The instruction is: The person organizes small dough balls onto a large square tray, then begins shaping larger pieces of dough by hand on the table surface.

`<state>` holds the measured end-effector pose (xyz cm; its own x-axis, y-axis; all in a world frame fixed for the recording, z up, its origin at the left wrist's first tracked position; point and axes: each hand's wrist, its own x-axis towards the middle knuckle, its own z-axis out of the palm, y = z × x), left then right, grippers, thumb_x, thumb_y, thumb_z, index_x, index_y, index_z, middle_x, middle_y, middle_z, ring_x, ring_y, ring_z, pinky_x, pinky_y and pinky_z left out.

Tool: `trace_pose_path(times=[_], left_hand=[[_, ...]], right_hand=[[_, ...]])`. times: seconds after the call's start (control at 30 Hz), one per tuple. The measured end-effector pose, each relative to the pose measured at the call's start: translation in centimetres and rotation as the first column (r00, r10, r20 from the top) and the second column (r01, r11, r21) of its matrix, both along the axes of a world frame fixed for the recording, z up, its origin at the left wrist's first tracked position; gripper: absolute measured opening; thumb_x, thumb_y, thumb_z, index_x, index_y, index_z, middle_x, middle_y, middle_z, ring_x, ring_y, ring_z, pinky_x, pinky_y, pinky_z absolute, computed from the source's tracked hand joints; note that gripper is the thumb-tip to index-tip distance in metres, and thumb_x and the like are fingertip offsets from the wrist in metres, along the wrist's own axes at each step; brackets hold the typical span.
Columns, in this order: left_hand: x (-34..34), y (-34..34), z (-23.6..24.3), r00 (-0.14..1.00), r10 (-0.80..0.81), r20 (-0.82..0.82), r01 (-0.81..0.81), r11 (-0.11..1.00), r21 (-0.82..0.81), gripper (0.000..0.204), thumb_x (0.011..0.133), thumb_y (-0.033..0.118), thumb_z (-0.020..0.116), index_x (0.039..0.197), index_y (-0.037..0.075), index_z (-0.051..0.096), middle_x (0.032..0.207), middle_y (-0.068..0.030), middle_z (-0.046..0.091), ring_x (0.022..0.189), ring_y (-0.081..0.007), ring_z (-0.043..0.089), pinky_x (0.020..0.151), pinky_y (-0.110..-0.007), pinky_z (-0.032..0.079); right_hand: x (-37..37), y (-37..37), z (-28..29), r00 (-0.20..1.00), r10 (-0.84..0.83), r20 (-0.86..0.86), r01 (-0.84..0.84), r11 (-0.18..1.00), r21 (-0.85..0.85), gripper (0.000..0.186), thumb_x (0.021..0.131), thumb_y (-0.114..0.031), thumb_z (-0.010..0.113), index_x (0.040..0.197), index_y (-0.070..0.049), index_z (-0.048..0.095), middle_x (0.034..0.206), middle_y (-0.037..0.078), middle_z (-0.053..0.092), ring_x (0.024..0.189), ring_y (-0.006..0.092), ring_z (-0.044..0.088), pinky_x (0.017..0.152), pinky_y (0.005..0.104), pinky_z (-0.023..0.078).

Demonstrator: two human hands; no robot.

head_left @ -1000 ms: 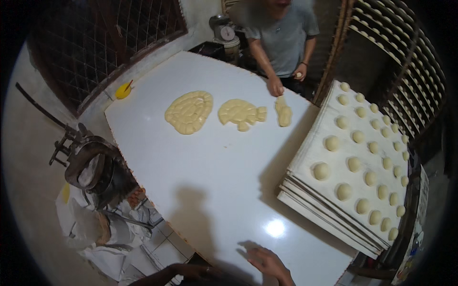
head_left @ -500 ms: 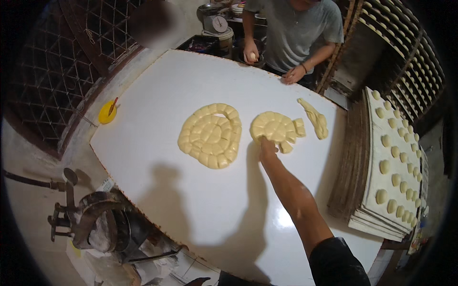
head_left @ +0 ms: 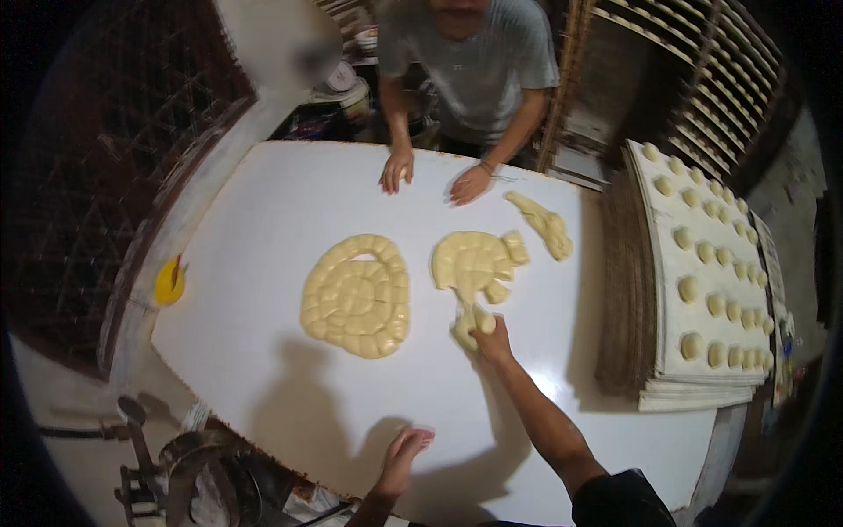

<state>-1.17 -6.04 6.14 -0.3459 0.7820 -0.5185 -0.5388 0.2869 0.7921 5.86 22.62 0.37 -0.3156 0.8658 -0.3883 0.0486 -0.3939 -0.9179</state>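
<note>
At centre right of the frame, we find the right hand [head_left: 495,337] with fingers closed around a soft, pale yellow dough piece [head_left: 465,328], joined by a stretched neck to the segmented, pale yellow dough slab [head_left: 470,256] above; we judge the grip firm against the dough's cling. The left hand [head_left: 403,454], lower centre, bears nothing visible; blur hides its finger spread. Left of centre, a large, coiled dough round [head_left: 356,297] lies apart on the glossy white table [head_left: 237,263], presumably to prevent sticking.

Left of my right-hand fingers [head_left: 492,341], a round yellow dough slab [head_left: 356,297] lies on the white desk [head_left: 233,233]; just beyond them, a smaller yellow dough slab [head_left: 465,257]; farther, rightward, a long yellow dough strip [head_left: 548,228]; well right, flat white trays [head_left: 694,318] stacked.
</note>
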Motion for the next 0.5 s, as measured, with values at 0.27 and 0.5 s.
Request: trace_pose_path(times=[0.27, 0.5], left_hand=[[17.5, 8.6, -3.8, 0.810, -0.563, 0.166, 0.556, 0.826, 0.088, 0.027, 0.090, 0.018, 0.067, 0.096, 0.009, 0.043, 0.093, 0.0000, 0.045, 0.087, -0.0079, 0.044, 0.076, -0.023, 0.040], [23.9, 8.1, -1.8, -0.130, -0.956, -0.264, 0.987, -0.100, -0.127, 0.033, 0.087, 0.029, 0.070, 0.098, 0.002, 0.056, 0.098, -0.0045, 0.057, 0.092, -0.0125, 0.050, 0.079, -0.026, 0.042]], right_hand=[[28.3, -20.1, 3.3, 0.949, -0.315, -0.028, 0.306, 0.936, -0.174, 0.019, 0.085, -0.008, 0.070, 0.098, -0.004, 0.056, 0.090, 0.004, 0.062, 0.089, 0.0148, 0.059, 0.081, 0.0287, 0.048], [51.4, -27.7, 9.7, 0.323, -0.359, -0.876, 0.782, 0.622, 0.034, 0.026, 0.092, -0.027, 0.062, 0.113, -0.014, 0.055, 0.098, 0.006, 0.063, 0.086, 0.0211, 0.060, 0.067, 0.0327, 0.049]])
